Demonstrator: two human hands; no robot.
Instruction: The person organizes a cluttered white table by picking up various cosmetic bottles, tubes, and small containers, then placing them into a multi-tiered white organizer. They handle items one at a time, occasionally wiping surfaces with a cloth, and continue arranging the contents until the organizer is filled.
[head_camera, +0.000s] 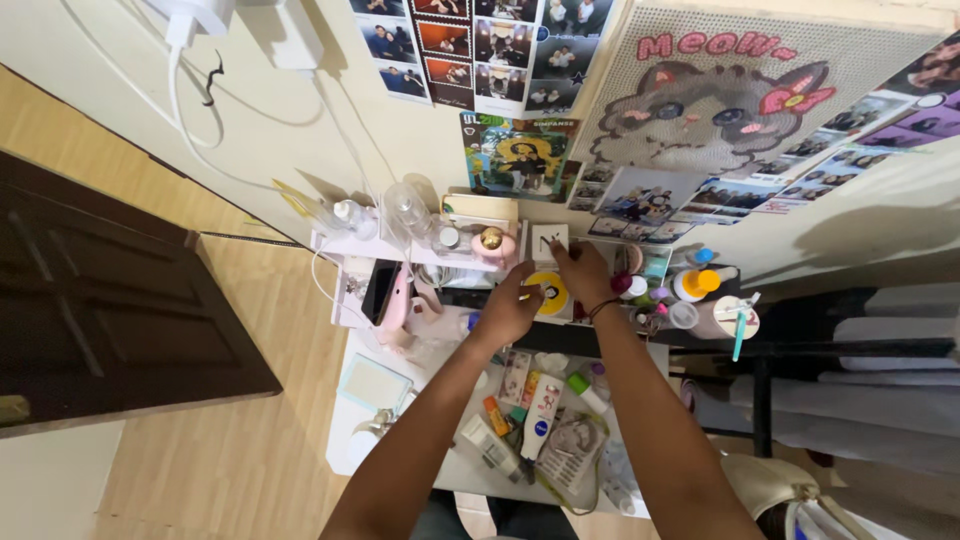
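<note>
The small white box (548, 242) stands upright at the back of the worktop (345, 440), close to the wall, just right of a pink round pot with a gold ball (491, 243). The right hand (583, 272) rests its fingertips on the box's lower right corner, fingers curled around that edge. The left hand (510, 305) is lower and to the left, fingers bent around a round yellow item (549, 290) that sits just below the box; whether it truly grips it I cannot tell.

Room here is tight. A white shelf (352, 248) with clear bottles (408, 208) crowds the left side, a pink hair dryer (397, 305) leans beneath it, and jars and tubs (690, 285) press in on the right. Between the forearms the worktop is littered with tubes and a white lotion bottle (541, 418). The worktop's left edge drops to a wooden floor (240, 440), where the only open space lies. A dark rack of folded cloths (880, 390) closes off the right.
</note>
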